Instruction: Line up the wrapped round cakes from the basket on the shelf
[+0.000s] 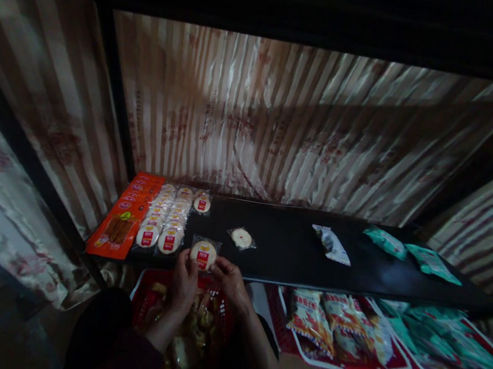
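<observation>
A wrapped round rice cracker (203, 254) with a red label is held upright between my two hands at the shelf's front edge. My left hand (183, 285) pinches its left side, and my right hand (230, 280) grips its lower right corner. To the left, similar wrapped crackers (170, 240) lie in two overlapping columns, and one more cracker (202, 202) starts a third column at the back. Another wrapped cracker (241, 238) lies alone on the black shelf (271, 259), its label not showing. Below my hands is a red basket (139, 293) of gold-coloured wrapped items, partly hidden by my forearms.
Orange snack packets (127, 214) lie along the shelf's left end. A white-blue packet (332, 245) and two green packets (384, 241) lie on the right. Red baskets (279, 321) with orange-white bags and green bags stand on the floor. Dark posts (116, 85) and striped curtains (263, 117) enclose the shelf.
</observation>
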A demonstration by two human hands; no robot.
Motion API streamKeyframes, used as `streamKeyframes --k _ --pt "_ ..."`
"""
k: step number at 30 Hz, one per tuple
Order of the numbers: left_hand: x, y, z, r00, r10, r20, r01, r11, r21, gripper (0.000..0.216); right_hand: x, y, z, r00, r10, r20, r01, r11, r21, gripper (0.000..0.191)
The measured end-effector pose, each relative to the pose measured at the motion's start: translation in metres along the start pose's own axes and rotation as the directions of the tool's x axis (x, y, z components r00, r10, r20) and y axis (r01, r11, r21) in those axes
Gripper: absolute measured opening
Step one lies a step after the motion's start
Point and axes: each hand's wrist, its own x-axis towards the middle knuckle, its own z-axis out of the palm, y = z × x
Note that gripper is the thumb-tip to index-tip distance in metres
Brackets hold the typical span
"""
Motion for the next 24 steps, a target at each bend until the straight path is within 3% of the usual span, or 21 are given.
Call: streamKeyframes --k 11,15,19,24 --pt "0.015 -0.011 0.020 0.999 -0.033 0.021 0.030 0.995 0.100 0.034 0.043 0.024 -0.011 0.988 -0.084 -0.127 0.055 0.975 -0.217 0.038" --pt "0.021 -0.018 0.028 0.998 -0.044 0.037 0.038 0.985 0.169 0.042 0.051 0.033 -0.014 0.977 -0.139 -0.163 0.068 0.922 -0.380 0.033" --pt "0.026 -0.024 0.036 0.999 0.004 0.035 -0.011 0.976 0.217 0.049 0.057 0.041 -0.018 0.950 -0.232 -0.211 0.089 0.845 -0.527 0.029" --pt "0.030 -0.034 0.045 0.997 0.061 0.037 -0.067 0.971 0.230 0.052 0.063 0.047 -0.019 0.943 -0.226 -0.244 0.045 0.812 -0.582 0.031"
